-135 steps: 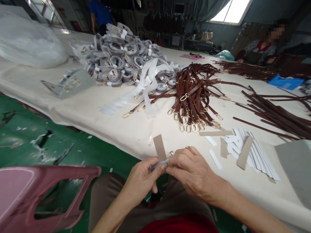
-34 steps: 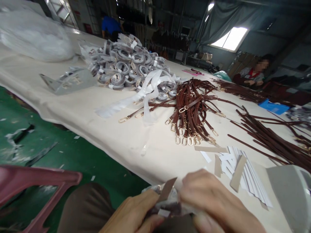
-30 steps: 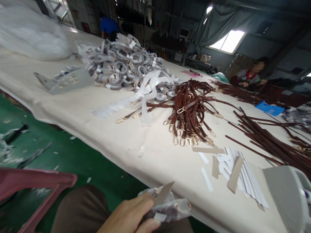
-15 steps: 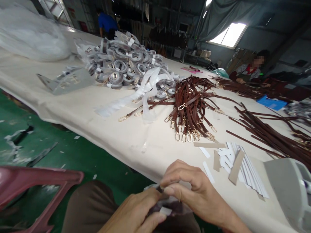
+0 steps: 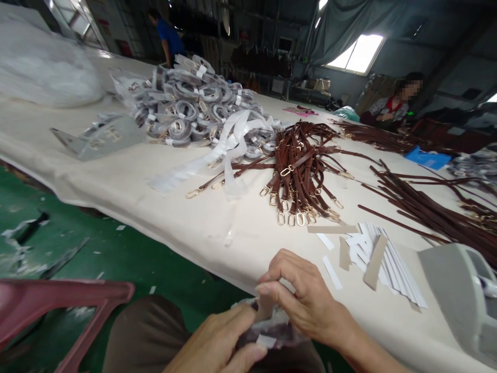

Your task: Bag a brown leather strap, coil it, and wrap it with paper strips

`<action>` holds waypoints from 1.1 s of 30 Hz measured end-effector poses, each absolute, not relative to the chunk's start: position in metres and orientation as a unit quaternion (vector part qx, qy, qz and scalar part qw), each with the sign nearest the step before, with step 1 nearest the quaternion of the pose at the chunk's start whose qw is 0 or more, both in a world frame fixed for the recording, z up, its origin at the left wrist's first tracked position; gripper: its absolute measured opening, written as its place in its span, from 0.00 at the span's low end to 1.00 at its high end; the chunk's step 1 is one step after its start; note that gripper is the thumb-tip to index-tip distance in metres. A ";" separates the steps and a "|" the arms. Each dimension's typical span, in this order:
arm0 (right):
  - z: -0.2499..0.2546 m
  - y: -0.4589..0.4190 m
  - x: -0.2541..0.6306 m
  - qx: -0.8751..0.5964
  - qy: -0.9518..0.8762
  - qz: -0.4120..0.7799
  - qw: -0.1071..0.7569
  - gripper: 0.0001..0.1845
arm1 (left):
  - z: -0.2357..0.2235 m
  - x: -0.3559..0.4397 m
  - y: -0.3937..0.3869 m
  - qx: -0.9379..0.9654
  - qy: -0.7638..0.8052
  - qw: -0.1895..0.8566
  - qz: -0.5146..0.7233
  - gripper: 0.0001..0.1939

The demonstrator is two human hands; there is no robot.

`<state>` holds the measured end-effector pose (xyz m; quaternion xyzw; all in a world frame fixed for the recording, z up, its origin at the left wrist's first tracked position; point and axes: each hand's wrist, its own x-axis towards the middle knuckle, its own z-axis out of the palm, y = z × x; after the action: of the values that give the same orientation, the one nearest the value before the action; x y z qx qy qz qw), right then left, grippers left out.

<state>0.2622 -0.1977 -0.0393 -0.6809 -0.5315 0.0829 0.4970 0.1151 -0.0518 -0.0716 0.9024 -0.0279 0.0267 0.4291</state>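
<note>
A clear plastic wrapper (image 5: 286, 335) with blurred dark contents is sitting above the lap, beside the tabletop (image 5: 186, 223); its long axis is running roughly crosswise. The left hand's (image 5: 222, 335) fingers are pinching it near a white tab (image 5: 266, 341). The right hand's (image 5: 303, 294) fingers are pinching a steeply rising card strip (image 5: 265, 307).

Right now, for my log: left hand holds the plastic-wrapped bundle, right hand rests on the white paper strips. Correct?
No: in the head view, the right hand isn't on the white paper strips; its fingers pinch a beige strip. The left hand holds the bundle.
</note>
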 end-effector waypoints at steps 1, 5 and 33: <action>-0.040 -0.198 0.263 -0.685 -0.525 0.084 0.498 0.10 | -0.073 0.115 -0.051 0.905 -0.033 0.424 0.027 0.14; -0.041 -0.199 0.266 -0.718 -0.468 0.114 0.503 0.15 | -0.079 0.111 -0.049 0.919 -0.036 0.392 0.012 0.14; -0.059 -0.221 0.272 -0.625 -0.287 0.448 0.571 0.21 | -0.059 0.120 -0.054 0.895 0.004 0.433 -0.103 0.08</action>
<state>0.2719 -0.2206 -0.0593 -0.6247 -0.2868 0.4485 0.5713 0.1199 -0.0540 -0.0587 0.8954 0.0041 -0.1030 0.4331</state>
